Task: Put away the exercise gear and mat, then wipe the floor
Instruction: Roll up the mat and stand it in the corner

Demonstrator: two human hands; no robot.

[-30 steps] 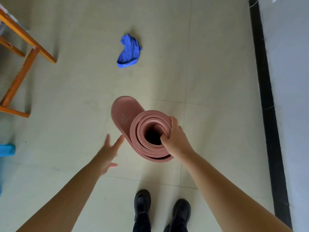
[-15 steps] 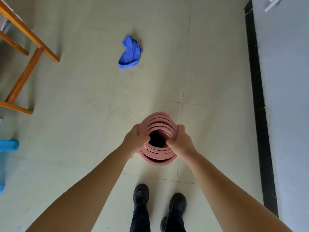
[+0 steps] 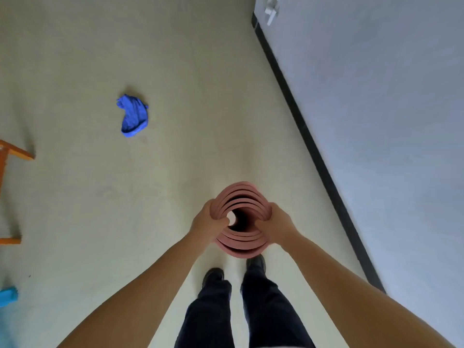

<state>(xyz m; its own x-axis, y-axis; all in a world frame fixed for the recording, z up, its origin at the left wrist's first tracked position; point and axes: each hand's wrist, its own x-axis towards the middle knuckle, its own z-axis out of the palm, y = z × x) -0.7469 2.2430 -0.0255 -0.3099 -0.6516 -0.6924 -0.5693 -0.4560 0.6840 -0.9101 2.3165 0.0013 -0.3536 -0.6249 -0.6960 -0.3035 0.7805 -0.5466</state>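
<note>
You are holding the rolled pink mat (image 3: 241, 243) upright between both hands, its long axis running straight down away from the camera, so that only the spiral end and dark core are showing. Your left hand (image 3: 206, 223) is gripping the left rim, thumb hooked over the layers into the core. Your right hand (image 3: 279, 225) is clamping the opposite rim, fingers curled round the outside (the fingertips themselves are hidden behind the roll). The mat is sitting directly ahead of your shoes (image 3: 213, 275), near the black skirting (image 3: 324, 169) of the grey wall (image 3: 376, 121) on your right.

Judgement: the roll is being carried to storage, and both hands are equally placed on it. The layers are looking loose and could telescope if your grip slackens. The blue cloth (image 3: 133, 118) is lying on the floor (image 3: 175, 71), well apart to your front left, untouched; wiping is not yet begun.
</note>
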